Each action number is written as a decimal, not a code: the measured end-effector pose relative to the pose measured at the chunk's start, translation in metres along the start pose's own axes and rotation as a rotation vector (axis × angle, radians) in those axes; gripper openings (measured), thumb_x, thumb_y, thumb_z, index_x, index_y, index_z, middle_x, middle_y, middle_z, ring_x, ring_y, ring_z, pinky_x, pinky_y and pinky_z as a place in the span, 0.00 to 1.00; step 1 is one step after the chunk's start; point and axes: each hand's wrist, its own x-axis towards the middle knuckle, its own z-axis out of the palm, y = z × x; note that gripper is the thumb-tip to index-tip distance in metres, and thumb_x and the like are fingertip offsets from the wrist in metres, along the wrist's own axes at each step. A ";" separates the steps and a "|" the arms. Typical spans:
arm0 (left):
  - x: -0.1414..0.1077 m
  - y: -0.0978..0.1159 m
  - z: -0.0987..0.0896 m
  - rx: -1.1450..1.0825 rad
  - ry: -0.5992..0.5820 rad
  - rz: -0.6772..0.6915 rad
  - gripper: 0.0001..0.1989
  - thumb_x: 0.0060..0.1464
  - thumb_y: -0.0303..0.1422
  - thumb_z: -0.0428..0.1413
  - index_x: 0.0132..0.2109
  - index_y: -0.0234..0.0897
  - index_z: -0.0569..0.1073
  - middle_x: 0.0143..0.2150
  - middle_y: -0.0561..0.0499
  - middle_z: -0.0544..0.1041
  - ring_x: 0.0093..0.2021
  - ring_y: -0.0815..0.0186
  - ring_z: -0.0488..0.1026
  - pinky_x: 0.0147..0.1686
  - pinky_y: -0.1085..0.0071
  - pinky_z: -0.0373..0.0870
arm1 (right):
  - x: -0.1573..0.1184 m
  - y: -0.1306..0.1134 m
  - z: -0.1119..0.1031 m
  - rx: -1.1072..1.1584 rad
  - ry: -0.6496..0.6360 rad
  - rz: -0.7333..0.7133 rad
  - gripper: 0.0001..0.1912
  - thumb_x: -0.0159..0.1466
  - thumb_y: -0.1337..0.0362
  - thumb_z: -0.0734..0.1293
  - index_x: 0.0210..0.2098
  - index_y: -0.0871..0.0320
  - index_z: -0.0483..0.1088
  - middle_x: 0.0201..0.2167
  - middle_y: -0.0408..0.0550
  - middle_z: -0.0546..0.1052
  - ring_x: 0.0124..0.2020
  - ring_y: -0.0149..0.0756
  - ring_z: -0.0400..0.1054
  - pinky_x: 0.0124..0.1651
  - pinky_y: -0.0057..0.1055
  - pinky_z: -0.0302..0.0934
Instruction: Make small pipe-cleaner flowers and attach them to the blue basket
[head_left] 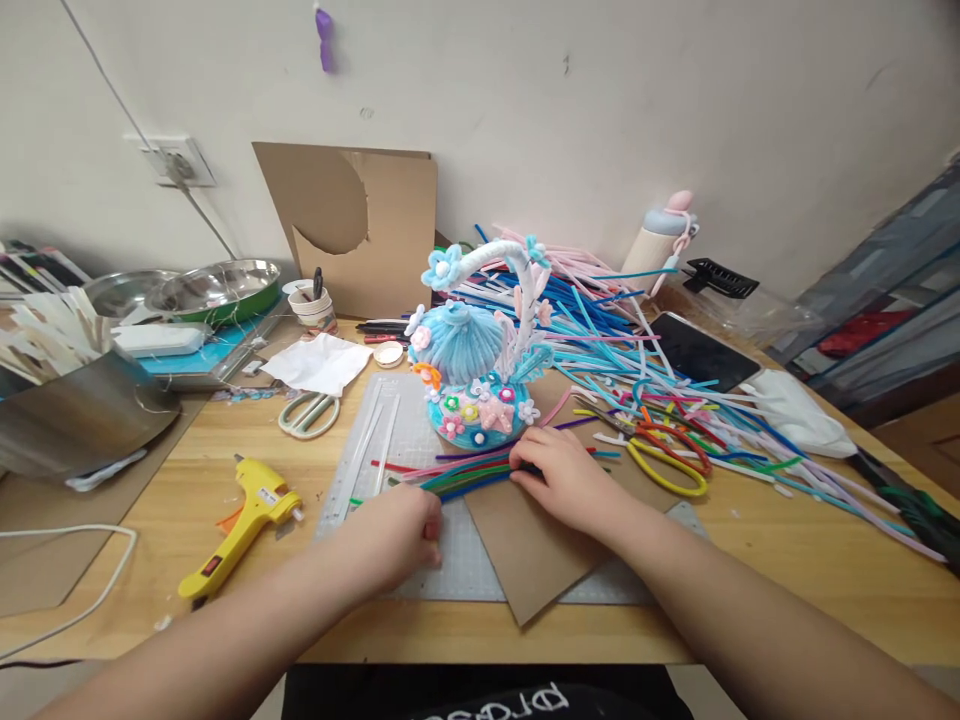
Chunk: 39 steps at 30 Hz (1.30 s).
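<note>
Bare forearms reach in over black clothing (480,695) with white lettering to a wooden table (390,640), where a person's two hands meet a loose bundle of fuzzy stems (484,473), mostly green, red, blue and pink. The left hand (405,525), its fingers curled under, is at the bundle's left end; whether it grips anything cannot be told. The right hand (559,475) bends its fingers over the bundle farther right, fingertips touching; whether they pinch or merely rest is unclear. The stems lie across a gray mat (457,580) and a brown card (517,560), whose corner points toward the person. A yellow glue gun (259,510) lies left of the mat, near a metal pot (90,415) packed with flat sticks (52,335). Just beyond the bundle stands a blue ornament (461,350), flower-studded, with a white arched handle (491,258). Pale-handled scissors (310,412) and a white tissue (319,362) sit to its left; to its right, red- and yellow-handled tools lie before a sprawling pile (592,320) of pink, blue and white stems. Farther back are steel bowls (221,288), a dark-screened tablet (701,350), a bottle (651,248) and a cut board (390,270) leaning on the wall (510,90).
</note>
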 end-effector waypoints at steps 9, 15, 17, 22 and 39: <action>0.010 0.032 -0.015 -0.731 0.317 0.438 0.04 0.49 0.31 0.59 0.30 0.36 0.74 0.26 0.53 0.75 0.30 0.67 0.70 0.33 0.70 0.66 | -0.007 -0.038 0.007 1.232 -0.162 0.240 0.19 0.62 0.49 0.63 0.28 0.60 0.65 0.22 0.41 0.67 0.22 0.26 0.58 0.26 0.26 0.52; 0.023 0.026 -0.003 -0.697 0.466 0.614 0.05 0.52 0.33 0.59 0.34 0.38 0.79 0.32 0.49 0.77 0.33 0.65 0.73 0.36 0.67 0.69 | -0.006 -0.034 0.014 1.572 -0.161 0.381 0.19 0.55 0.51 0.72 0.30 0.61 0.66 0.22 0.40 0.68 0.19 0.22 0.57 0.22 0.23 0.46; 0.023 0.021 0.002 -0.662 0.483 0.591 0.04 0.51 0.32 0.60 0.36 0.37 0.78 0.31 0.50 0.77 0.31 0.66 0.73 0.33 0.69 0.69 | -0.006 -0.033 0.017 1.589 -0.148 0.406 0.19 0.55 0.52 0.72 0.29 0.61 0.65 0.21 0.39 0.68 0.19 0.21 0.56 0.21 0.22 0.45; 0.020 0.017 0.008 -0.551 0.513 0.570 0.02 0.52 0.29 0.59 0.35 0.36 0.74 0.31 0.52 0.77 0.29 0.69 0.72 0.31 0.71 0.68 | -0.006 -0.036 0.019 1.533 -0.146 0.432 0.20 0.54 0.51 0.72 0.28 0.60 0.65 0.21 0.39 0.68 0.19 0.22 0.57 0.22 0.23 0.47; 0.018 0.018 0.009 -0.480 0.436 0.783 0.05 0.55 0.22 0.53 0.36 0.37 0.69 0.35 0.51 0.76 0.37 0.68 0.72 0.37 0.71 0.69 | -0.006 -0.032 0.020 1.583 -0.228 0.559 0.17 0.53 0.54 0.72 0.24 0.62 0.66 0.19 0.42 0.72 0.17 0.22 0.60 0.20 0.21 0.46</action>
